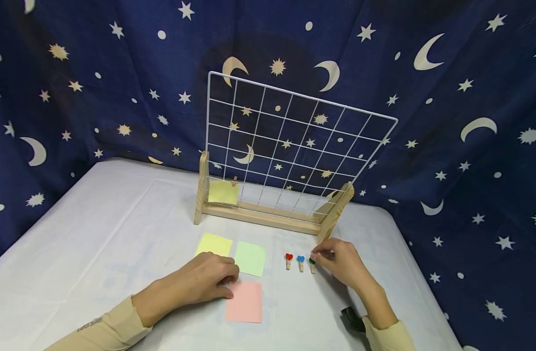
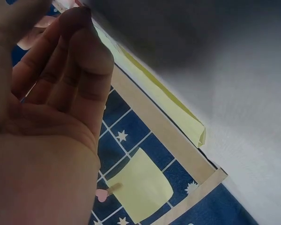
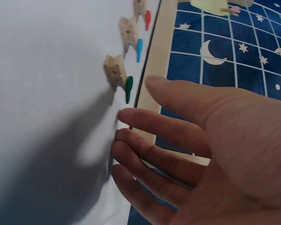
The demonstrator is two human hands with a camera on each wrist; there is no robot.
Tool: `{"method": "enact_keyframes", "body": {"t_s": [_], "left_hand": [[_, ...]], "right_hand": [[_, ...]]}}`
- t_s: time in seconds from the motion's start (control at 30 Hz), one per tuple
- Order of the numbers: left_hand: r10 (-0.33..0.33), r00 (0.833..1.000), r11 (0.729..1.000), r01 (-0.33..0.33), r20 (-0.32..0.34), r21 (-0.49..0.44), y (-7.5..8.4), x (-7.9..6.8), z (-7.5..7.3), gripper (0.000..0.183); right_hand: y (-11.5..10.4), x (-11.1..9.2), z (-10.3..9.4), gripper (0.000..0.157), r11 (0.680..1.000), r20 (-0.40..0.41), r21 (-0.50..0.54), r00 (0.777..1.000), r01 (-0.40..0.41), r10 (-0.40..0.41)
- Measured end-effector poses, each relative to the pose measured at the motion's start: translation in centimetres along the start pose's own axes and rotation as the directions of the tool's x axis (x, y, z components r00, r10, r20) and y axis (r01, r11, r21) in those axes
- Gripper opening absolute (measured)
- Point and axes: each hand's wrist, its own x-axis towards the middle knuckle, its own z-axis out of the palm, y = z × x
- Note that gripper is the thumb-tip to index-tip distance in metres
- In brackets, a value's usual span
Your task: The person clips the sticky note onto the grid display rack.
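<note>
My right hand (image 1: 340,261) is beside the green heart clothespin (image 1: 312,265). In the right wrist view its thumb and index finger (image 3: 164,126) stand apart, with the green heart clothespin (image 3: 116,72) just beyond the fingertips. A blue heart clothespin (image 1: 300,263) and a red heart clothespin (image 1: 288,261) lie in a row with it. My left hand (image 1: 202,280) hovers low with loosely bent fingers, its thumb at the upper left corner of the pink sticky note (image 1: 245,304). It partly covers a yellow sticky note (image 1: 215,243); a green sticky note (image 1: 251,258) lies to its right.
Behind the notes stands a white wire grid (image 1: 289,131) in a wooden stand (image 1: 259,217). A pink clothespin (image 1: 234,181) holds a yellow note (image 1: 223,192) at its lower left. Dark blue cloth (image 1: 118,97) hangs behind the white-covered table (image 1: 96,234).
</note>
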Motion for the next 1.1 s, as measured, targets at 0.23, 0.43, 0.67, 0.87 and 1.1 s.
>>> {"method": "enact_keyframes", "body": {"t_s": [0.23, 0.43, 0.67, 0.87, 1.1], "left_hand": [[-0.01, 1.0, 0.998, 0.011, 0.006, -0.055, -0.2, 0.0, 0.1, 0.031], [0.0, 1.0, 0.996, 0.0, -0.005, -0.087, -0.3, 0.0, 0.2, 0.032], [0.007, 1.0, 0.996, -0.008, -0.008, -0.087, -0.1, 0.1, 0.0, 0.032], [-0.041, 0.998, 0.993, 0.045, 0.039, -0.112, 0.4, 0.2, 0.0, 0.027], [-0.088, 0.994, 0.988, 0.097, 0.071, -0.124, 1.0, 0.2, 0.3, 0.02]], "right_hand": [[0.0, -0.2, 0.1, 0.012, 0.998, 0.047, 0.056, 0.998, 0.028, -0.031], [-0.1, -0.3, 0.3, 0.019, 0.997, 0.075, 0.077, 0.997, 0.021, -0.027], [-0.2, 0.0, 0.2, 0.021, 0.985, 0.074, 0.172, 0.997, -0.007, -0.006], [-0.3, 0.2, 0.2, 0.019, 0.984, 0.062, 0.179, 0.998, -0.024, 0.013], [-0.5, -0.1, 0.3, 0.018, 0.981, 0.059, 0.18, 0.996, -0.074, 0.065]]}}
